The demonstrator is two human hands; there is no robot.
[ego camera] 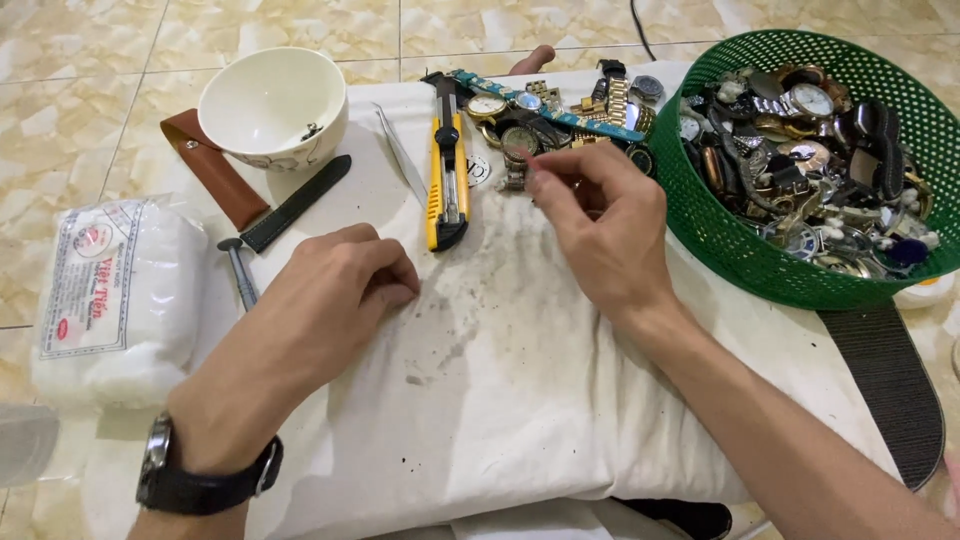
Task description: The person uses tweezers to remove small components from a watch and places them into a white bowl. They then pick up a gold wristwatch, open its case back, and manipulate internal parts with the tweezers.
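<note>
Right hand (600,225) pinching at a watch (517,150) in the pile: small, rigid, probably slippery metal; best gripped by the case edges. Left hand (330,290) loosely curled, empty, resting on cloth (500,380).

Can't really tell what the right hand (600,235) is pinching, its fingertips cover it. The green basket (735,255) gets cut off at the right edge, and the tiny thing inside the white bowl (272,105) is too small to make out.
</note>
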